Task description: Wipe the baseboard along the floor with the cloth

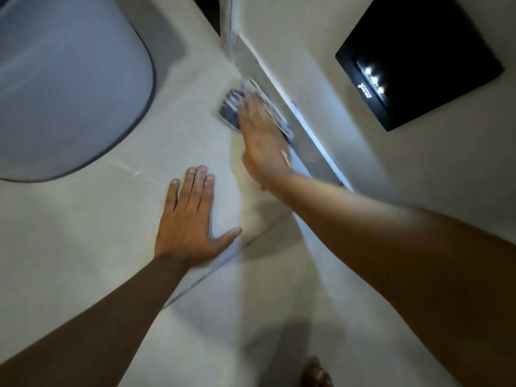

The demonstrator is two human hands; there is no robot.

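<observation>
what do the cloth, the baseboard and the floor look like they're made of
Cloth: woven fabric, probably cotton; blue-and-white checks, matte. Baseboard: grey, smooth, possibly stone or tile; blur hides more. Floor: pale glossy tile, judging by grout line and reflections.

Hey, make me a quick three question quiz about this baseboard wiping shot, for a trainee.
1. True or false: the left hand grips the cloth.
2. The right hand is: A flat on the cloth by the baseboard; B clenched in a fist; C raised, holding nothing.
3. Fill in: the left hand rests flat on the ____.
Key: 1 false; 2 A; 3 floor.
</observation>
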